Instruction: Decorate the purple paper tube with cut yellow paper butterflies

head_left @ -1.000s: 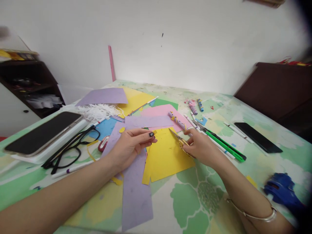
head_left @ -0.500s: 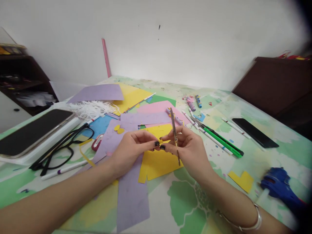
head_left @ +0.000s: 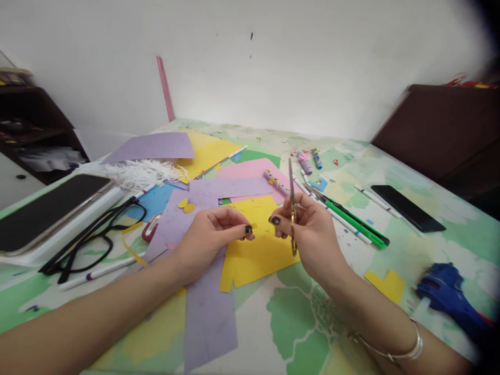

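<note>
My left hand (head_left: 211, 237) is closed in a pinch on a small yellow paper piece (head_left: 254, 226), mostly hidden by the fingertips. A short gap to the right, my right hand (head_left: 312, 237) is closed around small scissors (head_left: 292, 187) with a gold-toned middle, their blades pointing up and away. Below both hands lies a yellow paper sheet (head_left: 261, 255) with a cut strip at its lower left edge. Purple paper (head_left: 211, 323) runs under my left wrist. Two small yellow paper ovals (head_left: 186, 205) rest on purple paper beyond my left hand.
On the left are black glasses (head_left: 94, 242), a phone (head_left: 50, 208) and white string (head_left: 144, 174). To the right lie a green cutter (head_left: 357, 224), white sticks, another phone (head_left: 408, 208), a yellow scrap (head_left: 386, 285) and a blue glue gun (head_left: 445, 291). Rolled paper pieces (head_left: 304, 162) lie farther back.
My hands have drawn apart. The right hand has moved right with the scissors, which now stand more upright; the left keeps its pinch on the yellow paper piece.
</note>
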Available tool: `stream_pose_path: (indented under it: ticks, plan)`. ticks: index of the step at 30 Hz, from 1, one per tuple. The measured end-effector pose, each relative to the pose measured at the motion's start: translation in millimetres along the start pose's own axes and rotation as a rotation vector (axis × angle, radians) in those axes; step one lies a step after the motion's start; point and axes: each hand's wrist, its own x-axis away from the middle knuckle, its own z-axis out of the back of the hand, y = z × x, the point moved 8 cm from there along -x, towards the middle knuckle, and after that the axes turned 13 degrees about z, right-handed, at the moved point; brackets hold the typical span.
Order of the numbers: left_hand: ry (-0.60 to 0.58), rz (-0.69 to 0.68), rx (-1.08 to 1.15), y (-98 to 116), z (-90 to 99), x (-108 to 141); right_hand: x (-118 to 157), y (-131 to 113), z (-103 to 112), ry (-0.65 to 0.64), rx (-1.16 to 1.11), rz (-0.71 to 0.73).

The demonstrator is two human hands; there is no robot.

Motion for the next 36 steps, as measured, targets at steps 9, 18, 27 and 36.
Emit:
stream_pose_path:
  ticks: [9,18,27,36]
  plan:
    - [-0.027,0.037,0.140,1,-1.5,-1,-8,-23,27,0.171,0.021,0.177]
    - [-0.079,0.030,0.194,1,-4.7,1,11,3,-15,-0.107,0.114,-0.008]
    - [-0.047,-0.040,-0.042,2,-5.0,2,11,4,-20,-0.141,0.053,-0.016]
    - [0.142,-0.365,-0.657,24,-10.8,20,11,5,-16,-0.176,0.255,-0.029]
